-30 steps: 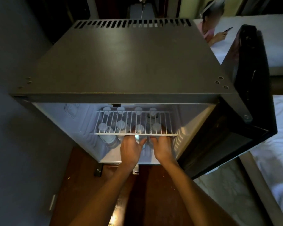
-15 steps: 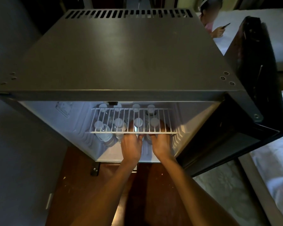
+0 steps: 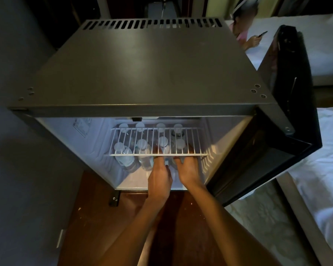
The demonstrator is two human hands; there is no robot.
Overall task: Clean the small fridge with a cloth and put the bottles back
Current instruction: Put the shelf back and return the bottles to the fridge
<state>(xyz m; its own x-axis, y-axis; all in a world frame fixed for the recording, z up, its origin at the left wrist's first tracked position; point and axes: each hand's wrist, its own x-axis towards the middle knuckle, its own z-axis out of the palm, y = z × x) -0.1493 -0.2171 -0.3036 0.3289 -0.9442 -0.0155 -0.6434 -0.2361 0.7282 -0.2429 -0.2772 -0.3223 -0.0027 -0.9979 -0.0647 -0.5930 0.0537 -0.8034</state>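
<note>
1. Eight bottles with pale caps, upright in two rows of four on the fridge bottom, under the white wire shelf. Far row close to the back wall, near row just behind the shelf's front edge.
2. Fridge in the middle of the scene, seen from above, lit inside, dark door swung wide open to the right.
3. Left hand inside the opening, back upward, fingers reaching under the shelf's front edge toward the near row. Fingertips faintly visible through the wires beside the third bottle from the left. Gripping or only touching: cannot tell.
4. Right hand just beside the left, a narrow gap between them, fingers bent down at the shelf's front edge by the rightmost near bottle. Hold hidden by the shelf, so cannot tell.
5. A bit of blue label showing in the gap between the two hands.
6. Dark wooden floor near the fridge, grey wall to the left, pale patterned rug near right.
7. White bed along the right, more white bedding far right, with a second person there holding a phone.
</note>
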